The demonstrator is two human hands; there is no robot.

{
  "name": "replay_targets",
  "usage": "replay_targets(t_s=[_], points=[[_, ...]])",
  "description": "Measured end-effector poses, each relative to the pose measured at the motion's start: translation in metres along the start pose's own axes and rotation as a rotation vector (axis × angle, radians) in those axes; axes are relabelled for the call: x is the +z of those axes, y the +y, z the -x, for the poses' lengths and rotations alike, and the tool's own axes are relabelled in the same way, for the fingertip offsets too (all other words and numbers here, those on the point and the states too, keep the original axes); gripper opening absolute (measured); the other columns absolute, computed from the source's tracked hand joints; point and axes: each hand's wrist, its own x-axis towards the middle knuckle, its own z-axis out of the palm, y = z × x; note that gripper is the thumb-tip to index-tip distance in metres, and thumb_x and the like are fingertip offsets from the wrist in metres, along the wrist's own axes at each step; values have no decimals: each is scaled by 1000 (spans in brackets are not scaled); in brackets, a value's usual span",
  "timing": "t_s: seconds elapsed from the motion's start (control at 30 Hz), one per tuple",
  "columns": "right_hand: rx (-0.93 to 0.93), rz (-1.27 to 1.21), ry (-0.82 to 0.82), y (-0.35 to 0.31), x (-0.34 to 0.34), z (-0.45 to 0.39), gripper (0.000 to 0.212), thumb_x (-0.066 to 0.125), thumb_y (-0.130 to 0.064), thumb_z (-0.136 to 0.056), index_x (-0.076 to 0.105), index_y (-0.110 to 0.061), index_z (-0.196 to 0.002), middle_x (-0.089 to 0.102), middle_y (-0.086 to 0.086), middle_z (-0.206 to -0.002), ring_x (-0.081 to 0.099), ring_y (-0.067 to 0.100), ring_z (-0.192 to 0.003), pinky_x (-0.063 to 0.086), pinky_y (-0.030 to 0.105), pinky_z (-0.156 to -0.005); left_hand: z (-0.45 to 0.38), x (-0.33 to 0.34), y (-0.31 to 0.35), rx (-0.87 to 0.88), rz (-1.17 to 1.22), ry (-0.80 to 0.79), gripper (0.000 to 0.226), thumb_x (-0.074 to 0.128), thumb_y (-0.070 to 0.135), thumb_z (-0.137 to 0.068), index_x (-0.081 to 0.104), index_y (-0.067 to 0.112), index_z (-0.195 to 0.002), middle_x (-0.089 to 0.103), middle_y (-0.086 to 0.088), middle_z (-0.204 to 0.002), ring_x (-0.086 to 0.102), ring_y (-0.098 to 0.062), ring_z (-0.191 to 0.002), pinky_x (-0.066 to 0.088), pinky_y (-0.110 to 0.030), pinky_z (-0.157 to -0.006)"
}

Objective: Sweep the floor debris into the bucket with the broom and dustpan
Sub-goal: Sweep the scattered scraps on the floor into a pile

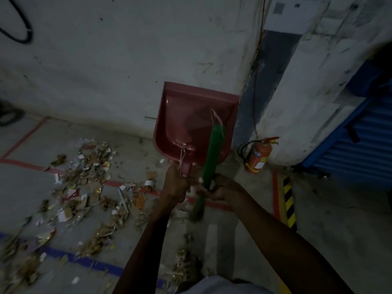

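The left hand [176,183] grips the handle of one red dustpan [191,122], raised with its scoop bare, while the right hand's [220,187] fingers hold one green broom [213,153] before it, debris [84,187] strewn on the floor [25,183] to the left.

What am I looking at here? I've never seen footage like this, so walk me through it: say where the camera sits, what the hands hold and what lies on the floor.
There is one picture, taken by a wide-angle camera worn on a person's head, looking forward and down. No machine is involved; the two bare arms reaching in from the bottom are the wearer's own.

The left hand grips the handle of a red dustpan, lifted so its scoop points up towards the wall. The right hand grips a green-handled broom, whose handle crosses in front of the pan.

On the concrete floor, to the left, lies a spread of debris: torn cardboard and paper scraps, across red and blue painted lines. A red fire extinguisher stands by the wall. No bucket is in view.
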Motion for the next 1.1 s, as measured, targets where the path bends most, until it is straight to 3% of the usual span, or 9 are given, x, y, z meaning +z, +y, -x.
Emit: replay_targets(t_s=[0.07, 0.13, 0.27, 0.33, 0.4, 0.5, 0.63, 0.83, 1.1], points=[[40, -74, -70, -3, -7, 2, 33, 56, 3, -92, 57, -1, -125, 58, 24, -113, 60, 38, -106, 61, 51, -59, 8, -16, -8, -24, -22, 45, 53, 88, -6, -61, 62, -1, -108, 74, -18, -93, 67, -32, -58, 54, -45, -47], [14, -27, -39, 0, -17, 14, 40, 56, 0, -85, 53, -3, -125, 59, 18, -113, 60, 31, -107, 59, 43, -67, 20, -27, -19, -36, -2, 115, 50, 83, -13, -65, 59, -6, -108, 72, -18, -97, 68, -18, -58, 55, -34, -47], [-280, 385, 10, 25, -44, 50, 16, 56, -28, -100, 67, -16, -99, 72, 7, -95, 69, 16, -73, 56, 28, -56, 54, -39, -43, -95, -25, 302, 28, 81, -2, -74, 61, -3, -94, 69, -11, -79, 54, -11, -39, 38, -25, -34], [-310, 546, 23, 32, -61, 32, 24, 56, -25, -102, 62, -12, -83, 65, 2, -64, 61, 9, -48, 49, 21, -45, 75, -40, -56, -122, -48, 407, 19, 80, 1, -77, 62, -3, -73, 61, -7, -56, 45, -14, -30, 32, -22, -33], [-306, 632, 148, 32, -73, -2, 19, 64, -14, -97, 61, -2, -82, 54, 3, -49, 51, 9, -35, 41, 20, -37, 98, -37, -70, -124, -51, 477, 19, 78, 0, -78, 62, -10, -76, 61, -14, -56, 51, -16, -34, 36, -24, -34], [-477, 710, 276, 38, -101, -35, 29, 73, -5, -86, 65, 12, -108, 62, 15, -70, 56, 17, -45, 46, 25, -41, 132, -32, -90, -144, -87, 539, 25, 77, -1, -79, 58, -17, -78, 60, -27, -62, 60, -19, -41, 43, -27, -39], [-507, 727, 300, 56, -124, -43, 50, 76, -11, -87, 50, 4, -127, 60, 20, -91, 60, 23, -53, 49, 31, -44, 173, -30, -108, -228, -142, 524, 22, 73, 4, -84, 59, -10, -73, 60, -36, -67, 59, -20, -39, 42, -24, -36], [-525, 862, 424, 85, -128, -50, 21, 71, 1, -83, 64, 9, -102, 62, 18, -78, 53, 21, -47, 43, 26, -38, 218, -49, -124, -299, -138, 572, 21, 70, 9, -87, 62, -10, -84, 63, -22, -66, 61, -20, -42, 43, -26, -39], [-437, 848, 446, 180, -149, -56, 39, 64, -25, -94, 44, -8, -122, 59, 18, -92, 57, 27, -63, 49, 34, -49, 256, -94, -151, -283, -182, 508, 29, 69, 16, -88, 62, -10, -77, 62, -18, -61, 63, -27, -45, 46, -30, -44]])
